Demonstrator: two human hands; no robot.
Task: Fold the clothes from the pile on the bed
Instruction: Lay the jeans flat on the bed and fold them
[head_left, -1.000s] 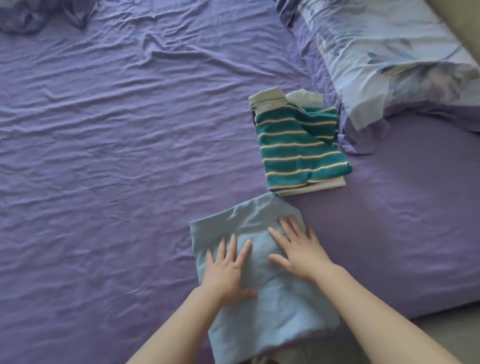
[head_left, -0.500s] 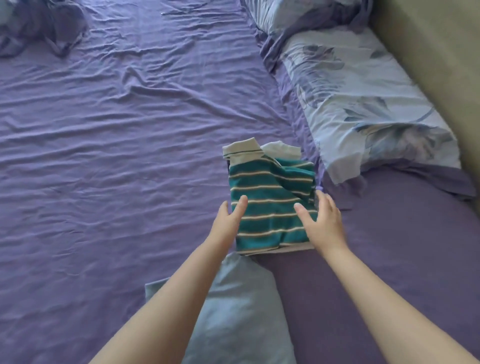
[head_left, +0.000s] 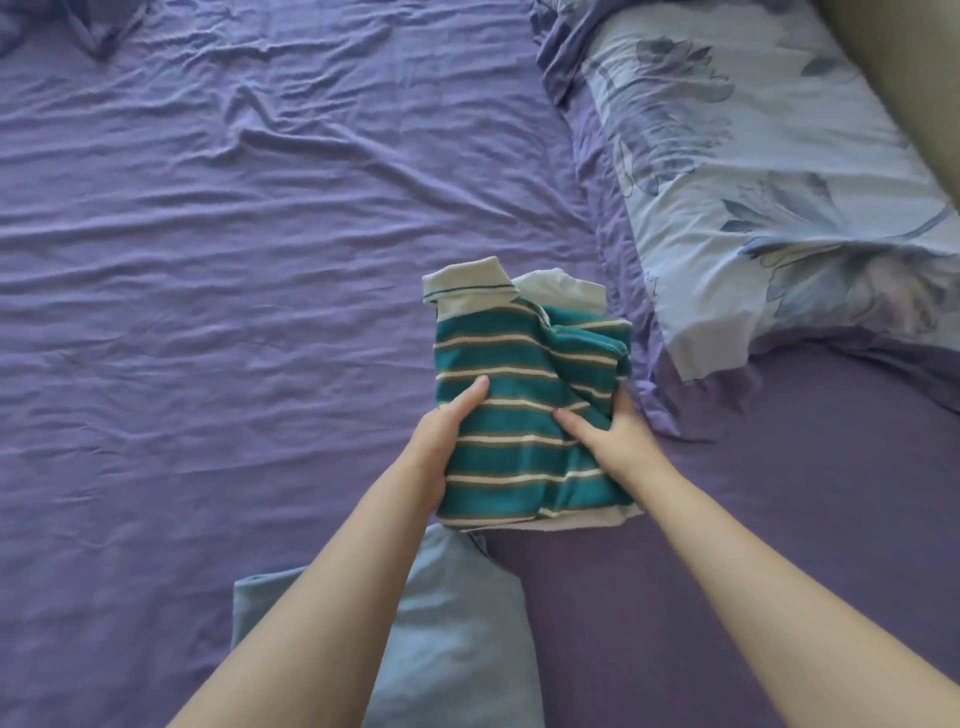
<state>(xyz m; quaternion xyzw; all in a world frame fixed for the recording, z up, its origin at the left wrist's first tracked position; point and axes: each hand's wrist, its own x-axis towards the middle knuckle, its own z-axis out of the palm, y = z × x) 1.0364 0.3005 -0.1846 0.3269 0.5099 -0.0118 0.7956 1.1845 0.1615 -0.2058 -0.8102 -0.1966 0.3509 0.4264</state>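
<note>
**A:** What was in the middle of the view?

**B:** A folded striped shirt (head_left: 524, 410), teal with cream and tan bands and a pale collar at its far end, lay on a wrinkled purple bedsheet (head_left: 234, 260). Both of the person's bare hands were on it, one at each side.

**A:** How were the hands placed?

**B:** The left hand (head_left: 441, 436) clasped the shirt's left edge, thumb lying on top of the stripes and the other fingers hidden under or behind the fabric. The right hand (head_left: 608, 431) gripped the right edge the same way, thumb on top, fingers curled round the side. Whether the shirt was lifted clear of the sheet or resting on it could not be told.

**A:** Was anything under the shirt?

**B:** A white garment (head_left: 561, 288) showed beyond the collar, and a white edge poked out at the shirt's near right corner; how it was folded could not be seen.

**A:** And closer to the person?

**B:** A folded light blue garment (head_left: 457, 623) lay flat on the sheet, just beside the shirt's near edge and partly hidden by the left forearm.

**A:** What else was on the bed?

**B:** A pillow (head_left: 769, 171) in a pale blue floral case sat at the right, near the shirt. A crumpled bit of purple-blue fabric (head_left: 88, 26) showed at the far left corner.
</note>
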